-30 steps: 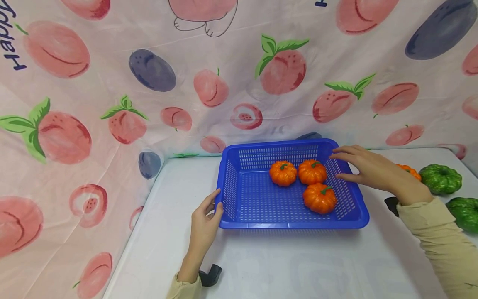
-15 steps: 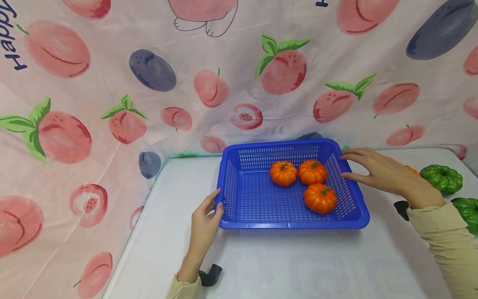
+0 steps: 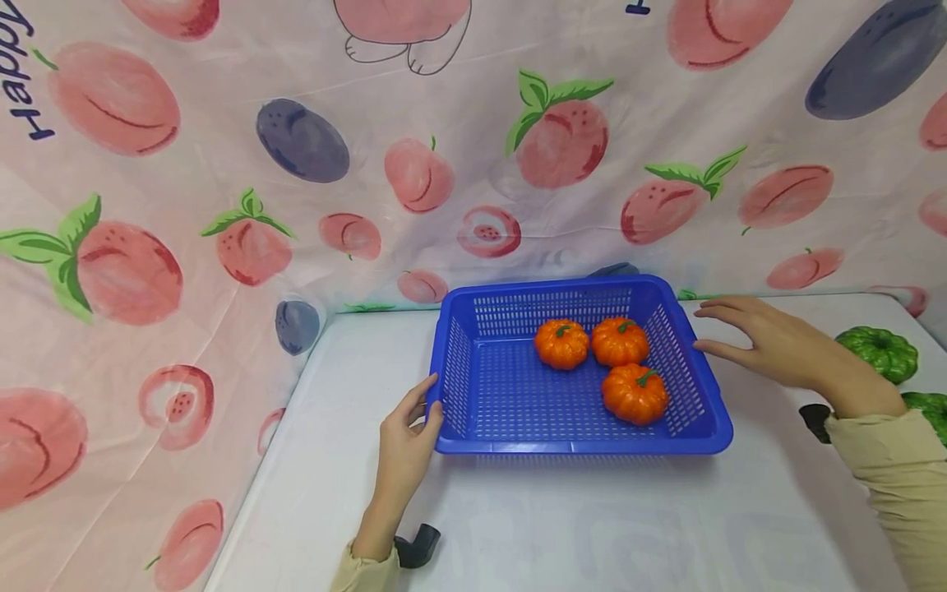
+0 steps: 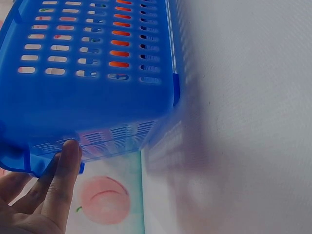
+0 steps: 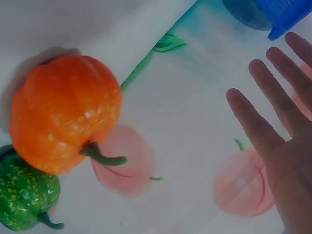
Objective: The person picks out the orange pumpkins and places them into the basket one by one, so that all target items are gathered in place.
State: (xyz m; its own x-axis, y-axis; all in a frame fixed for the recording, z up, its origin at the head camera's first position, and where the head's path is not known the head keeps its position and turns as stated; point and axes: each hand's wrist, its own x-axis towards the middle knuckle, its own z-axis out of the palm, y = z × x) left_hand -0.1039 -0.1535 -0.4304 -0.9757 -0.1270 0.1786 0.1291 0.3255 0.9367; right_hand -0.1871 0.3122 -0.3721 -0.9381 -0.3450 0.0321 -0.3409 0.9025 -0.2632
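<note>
A blue perforated basket (image 3: 577,446) sits on the white table. Inside, toward its right side, are three small orange pumpkins (image 3: 635,395) with green stems. My left hand (image 3: 405,444) grips the basket's left rim; in the left wrist view its fingers (image 4: 66,170) reach up under the rim against the outer wall. Just right of the basket, my right hand (image 3: 780,345) hovers with fingers spread and nothing in it, the thumb tip close to the right rim. The right wrist view has another orange pumpkin (image 5: 63,114), which the right hand and arm hide in the head view.
Two green pumpkins (image 3: 880,353) stand at the right of the table, one partly behind the right sleeve (image 3: 903,469). A fruit-printed cloth (image 3: 459,164) hangs along the back and left. Black wrist pieces (image 3: 418,545) show beside both wrists.
My right hand has drawn away to the right, from above the basket's right rim to just outside it. The left hand, basket and pumpkins have stayed in place.
</note>
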